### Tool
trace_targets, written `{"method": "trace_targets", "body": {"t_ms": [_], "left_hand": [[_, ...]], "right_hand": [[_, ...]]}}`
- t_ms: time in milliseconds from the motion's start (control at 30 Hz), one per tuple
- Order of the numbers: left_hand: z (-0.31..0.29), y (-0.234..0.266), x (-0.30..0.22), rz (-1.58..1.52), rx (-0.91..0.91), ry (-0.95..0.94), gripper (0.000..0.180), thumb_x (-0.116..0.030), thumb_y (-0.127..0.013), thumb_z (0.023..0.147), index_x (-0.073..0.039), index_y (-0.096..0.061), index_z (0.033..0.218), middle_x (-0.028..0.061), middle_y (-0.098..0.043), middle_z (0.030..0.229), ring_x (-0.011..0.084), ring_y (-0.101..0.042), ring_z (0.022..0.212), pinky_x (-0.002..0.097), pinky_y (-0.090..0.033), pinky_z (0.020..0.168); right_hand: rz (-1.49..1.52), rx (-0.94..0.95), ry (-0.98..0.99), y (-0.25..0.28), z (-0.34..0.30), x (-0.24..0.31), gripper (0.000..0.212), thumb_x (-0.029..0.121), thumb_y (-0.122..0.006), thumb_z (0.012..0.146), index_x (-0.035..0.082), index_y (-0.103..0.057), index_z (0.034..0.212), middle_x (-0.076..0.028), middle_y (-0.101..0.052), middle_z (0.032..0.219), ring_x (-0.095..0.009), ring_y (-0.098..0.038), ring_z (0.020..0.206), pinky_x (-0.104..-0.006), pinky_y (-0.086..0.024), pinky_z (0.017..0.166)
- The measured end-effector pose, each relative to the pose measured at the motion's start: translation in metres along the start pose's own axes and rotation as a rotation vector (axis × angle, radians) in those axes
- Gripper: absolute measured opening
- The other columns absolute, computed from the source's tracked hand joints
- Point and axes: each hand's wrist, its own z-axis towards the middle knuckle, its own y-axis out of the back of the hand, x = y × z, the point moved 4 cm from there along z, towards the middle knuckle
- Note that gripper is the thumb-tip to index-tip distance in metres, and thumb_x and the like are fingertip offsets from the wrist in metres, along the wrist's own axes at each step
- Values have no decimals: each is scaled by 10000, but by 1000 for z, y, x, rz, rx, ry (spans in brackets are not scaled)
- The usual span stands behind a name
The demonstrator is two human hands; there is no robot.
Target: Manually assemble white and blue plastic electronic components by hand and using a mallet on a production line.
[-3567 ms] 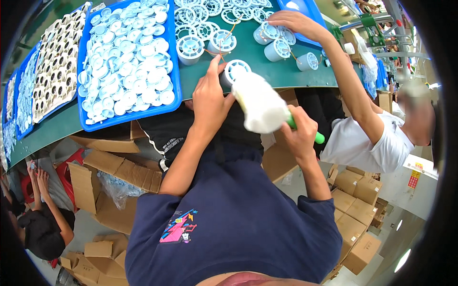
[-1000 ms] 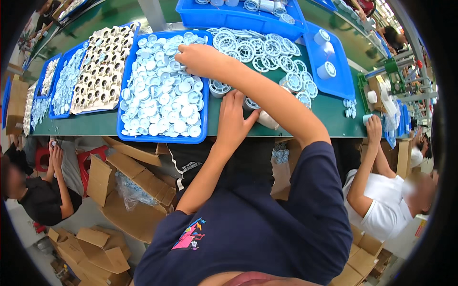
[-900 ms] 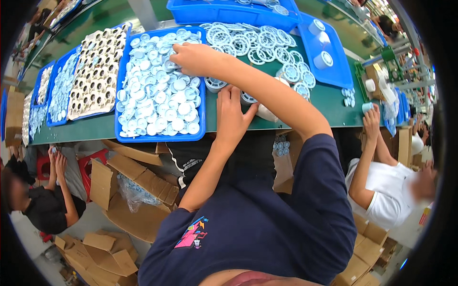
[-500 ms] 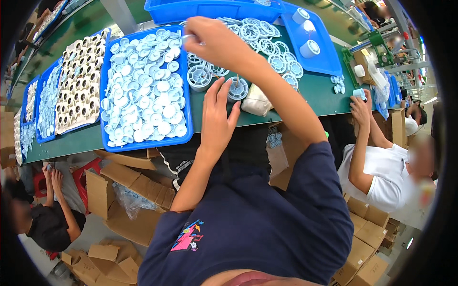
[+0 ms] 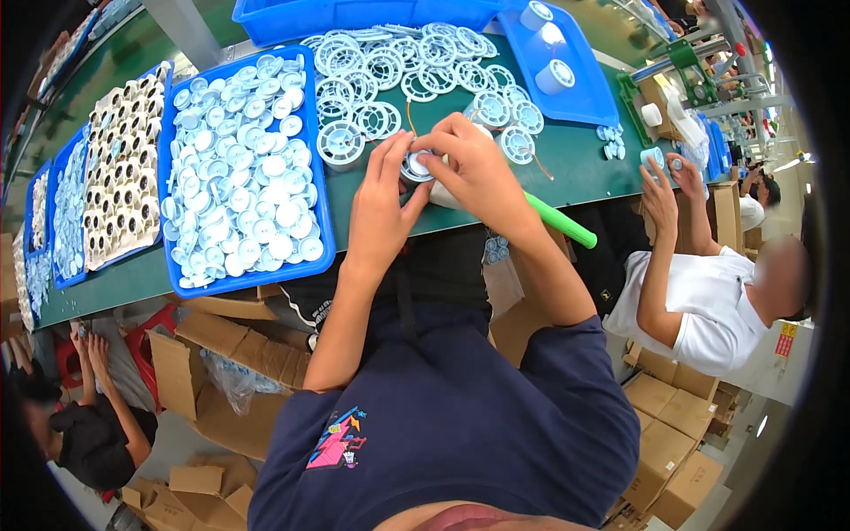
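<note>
Close to the table's near edge, both my hands meet at one round light-blue plastic housing (image 5: 413, 176). My left hand (image 5: 379, 205) wraps its left side, fingers behind and thumb in front. From the right, my right hand (image 5: 478, 173) has its thumb and fingers bent onto a small pale round cap (image 5: 423, 160) at the housing's top. A thin wire rises behind the fingers. Just left of my hands stands another round housing with a spoked top (image 5: 341, 142). A whitish bundle (image 5: 449, 196) is partly hidden under my right hand.
A blue tray (image 5: 324, 212) heaped with pale round caps lies left. Spoked light-blue rings (image 5: 384, 67) spread behind my hands. Another blue tray (image 5: 593, 99) at the back right carries cylinders. A green rod (image 5: 563, 221) juts past the near edge. A co-worker (image 5: 691, 301) sits right.
My right hand has come down and nearer from beside the cap tray to the housing at my left hand. The green rod now shows. The co-worker's hands on the right have moved apart.
</note>
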Motion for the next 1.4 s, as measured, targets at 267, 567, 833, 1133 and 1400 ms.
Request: {"method": "trace_targets", "body": {"t_ms": [267,567,833,1133,1400], "left_hand": [[10,6,-4,34,91,-27,622,-72,-798,847,-109,-577,1428,96,-602,1346,218,-625,691,354,-550,653],[5,8,1,80,107,-52,613,-103,-817,846,-120,-604,1421,90,-590,1384,237,-687,774,366,-577,679],[9,12,5,104,21,-128,621,-101,-848,799,-74,-629,1379,112,-596,1282,308,-696,967,411,-573,765],[13,5,4,46,42,-40,644,-68,-837,793,-54,-603,1392,118,-583,1309,249,-640,1071,325,-544,788],[10,4,7,-29,13,63,647,-54,-828,811,-38,-556,1398,80,-581,1296,142,-610,978,256,-495,710]], "right_hand": [[-484,-223,140,31,46,-34,176,42,-729,861,16,-739,1034,-152,-658,1068,-338,-634,1065,-433,-581,780],[-824,104,132,1,88,-82,221,84,-723,832,12,-700,1039,-176,-645,1094,-372,-607,1080,-465,-555,902],[124,-27,-318,58,8,-18,226,59,-682,975,-4,-673,1192,-54,-647,849,-138,-611,711,-288,-507,663],[-201,-208,-118,28,-57,-20,300,69,-759,903,-8,-675,1181,-165,-643,1270,-359,-679,1039,-447,-550,872],[-313,-169,36,30,-43,-7,510,89,-859,785,11,-664,1250,-168,-641,1268,-356,-629,1156,-440,-523,961]]}}
